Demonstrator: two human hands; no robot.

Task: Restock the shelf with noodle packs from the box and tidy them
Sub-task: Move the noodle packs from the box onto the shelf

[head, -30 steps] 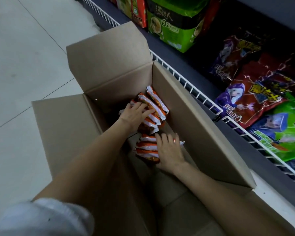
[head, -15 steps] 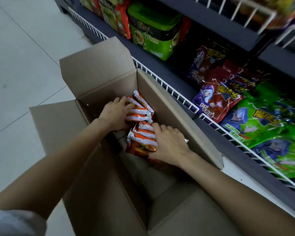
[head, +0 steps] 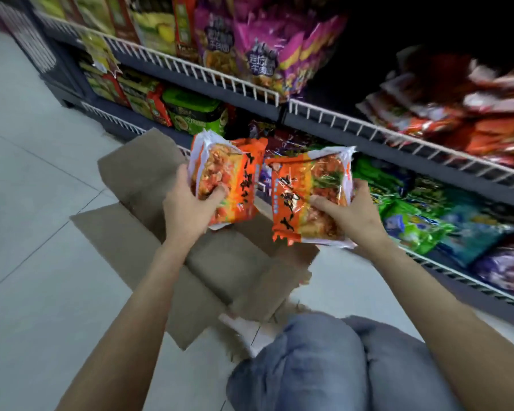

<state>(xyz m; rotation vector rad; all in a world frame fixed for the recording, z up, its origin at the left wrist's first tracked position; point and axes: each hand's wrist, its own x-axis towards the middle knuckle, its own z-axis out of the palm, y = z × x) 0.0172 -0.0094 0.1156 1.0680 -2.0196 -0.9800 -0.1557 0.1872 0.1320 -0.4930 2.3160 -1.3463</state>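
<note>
Two orange noodle packs up, over the cardboard box [head: 220, 271].
Left hand [head: 190, 209] grips left noodle pack [head: 232, 185], right hand [head: 349, 215] grips right noodle pack [head: 309, 197] (black brush lettering, unreadable).

Glossy plastic noodle packs [head: 309, 197]; matt brown cardboard box [head: 220, 262]; white wire rail [head: 398, 134] at one o'clock; smooth floor tiles [head: 42, 203].

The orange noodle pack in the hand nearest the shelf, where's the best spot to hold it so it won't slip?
Probably where the right hand has it now: the long side edge of the orange noodle pack, coming from the outer right, thumb across the printed front and fingers behind. The pack is flat and broad, so pinching front and back near that edge holds it steady, and leaves the far end free to go onto the shelf.
</note>
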